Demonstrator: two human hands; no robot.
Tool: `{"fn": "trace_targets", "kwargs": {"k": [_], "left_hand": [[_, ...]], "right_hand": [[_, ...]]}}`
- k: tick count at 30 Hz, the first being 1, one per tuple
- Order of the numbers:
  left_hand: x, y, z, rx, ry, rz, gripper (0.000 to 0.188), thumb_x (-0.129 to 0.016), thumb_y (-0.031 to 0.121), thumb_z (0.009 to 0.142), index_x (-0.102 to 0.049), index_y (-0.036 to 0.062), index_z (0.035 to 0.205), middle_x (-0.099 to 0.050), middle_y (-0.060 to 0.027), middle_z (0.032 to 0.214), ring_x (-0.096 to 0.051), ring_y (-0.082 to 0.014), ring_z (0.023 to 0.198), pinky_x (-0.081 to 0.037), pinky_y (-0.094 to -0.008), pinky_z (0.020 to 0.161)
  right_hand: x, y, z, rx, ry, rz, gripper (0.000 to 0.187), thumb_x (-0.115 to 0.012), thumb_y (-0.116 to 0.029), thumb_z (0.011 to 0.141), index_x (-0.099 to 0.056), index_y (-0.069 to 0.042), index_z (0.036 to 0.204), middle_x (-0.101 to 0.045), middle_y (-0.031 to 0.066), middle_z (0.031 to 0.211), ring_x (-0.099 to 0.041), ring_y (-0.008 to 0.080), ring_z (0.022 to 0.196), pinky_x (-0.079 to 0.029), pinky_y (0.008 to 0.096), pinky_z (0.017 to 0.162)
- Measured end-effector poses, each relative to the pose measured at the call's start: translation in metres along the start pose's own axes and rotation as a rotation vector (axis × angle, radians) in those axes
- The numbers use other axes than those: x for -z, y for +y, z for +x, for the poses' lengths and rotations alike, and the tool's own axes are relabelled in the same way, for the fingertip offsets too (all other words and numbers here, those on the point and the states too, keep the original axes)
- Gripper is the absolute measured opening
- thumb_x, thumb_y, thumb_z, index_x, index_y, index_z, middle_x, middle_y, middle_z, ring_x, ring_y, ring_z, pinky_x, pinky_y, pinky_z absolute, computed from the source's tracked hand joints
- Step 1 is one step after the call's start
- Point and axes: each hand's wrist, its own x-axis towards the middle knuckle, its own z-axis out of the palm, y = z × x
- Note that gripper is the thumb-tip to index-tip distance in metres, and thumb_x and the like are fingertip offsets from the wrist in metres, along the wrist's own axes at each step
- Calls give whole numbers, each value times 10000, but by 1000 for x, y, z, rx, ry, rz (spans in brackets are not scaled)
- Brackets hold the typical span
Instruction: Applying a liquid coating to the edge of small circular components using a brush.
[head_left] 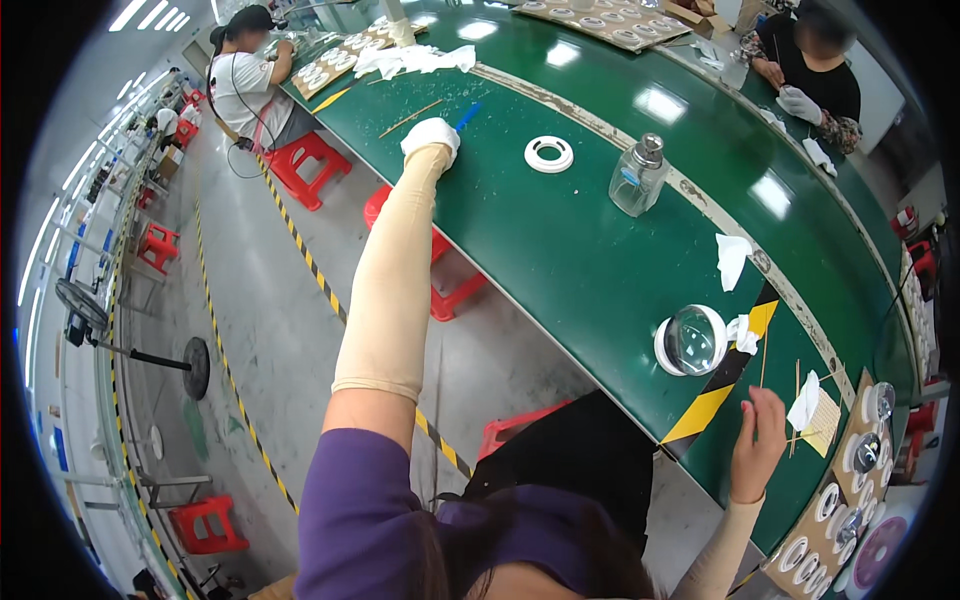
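Far out along the table's left edge, my left hand (430,140) wears a white glove and looks closed. A slim blue tool (467,117) sticks out from its far side; its exact kind is too small to tell. My right hand (760,440) is bare and raised over the right part of the table, fingers apart, holding nothing. Nearest to it are a white tissue (804,403) on a small pale woven pad (823,425) with thin sticks. A clear glass globe with a white ring base (692,340) sits farther left, apart from the hand.
On the green table (530,240) are a white ring (549,154), a glass bottle with a metal cap (640,175) and crumpled tissue (733,260). Boards with white rings (800,555) lie at right. Two people sit across the table; red stools (305,165) stand along its left side.
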Motion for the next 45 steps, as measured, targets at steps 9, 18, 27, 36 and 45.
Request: {"fn": "trace_targets", "kwargs": {"k": [9, 18, 27, 36, 45], "left_hand": [[21, -10, -10, -98, -186, 64, 314, -648, 215, 803, -729, 12, 1029, -690, -228, 1081, -673, -380, 1024, -537, -399, 868], [25, -27, -28, -78, -307, 78, 332, -675, 274, 837, -716, 13, 1039, -693, -220, 1060, -667, -379, 1006, -533, -404, 847], [2, -15, -79, -169, -157, -652, 199, -683, 205, 841, -719, 25, 918, -700, -168, 821, -690, -262, 749, -529, -339, 709], [59, 111, -322, -1319, -97, -742, 134, -739, 17, 743, -644, 94, 799, -693, -77, 905, -693, -251, 777, -562, -344, 675], [21, 165, -347, -878, -169, -1087, 1040, -922, 277, 654, -337, 5, 1470, -400, -197, 1446, -448, -314, 1317, -396, -396, 1082]], "right_hand": [[1, -19, -14, 73, 57, -16, 162, -627, 91, 858, -655, 64, 1016, -652, 179, 1014, -658, 322, 879, -535, 366, 739], [-12, -50, -6, 207, 62, 85, 179, -658, 100, 811, -660, 60, 986, -665, 169, 972, -662, 311, 830, -535, 359, 720], [-44, -76, -4, 154, -39, 425, 238, -608, 94, 869, -664, 42, 1094, -679, 151, 939, -662, 219, 774, -525, 301, 686], [-48, -88, 20, -360, -201, 1050, 325, -554, -89, 997, -563, 45, 1293, -637, 94, 807, -589, 121, 632, -505, 239, 613], [-45, -50, 10, -167, 300, 663, 168, -569, 19, 957, -666, 77, 1081, -693, 161, 950, -681, 195, 805, -550, 299, 736]]}}
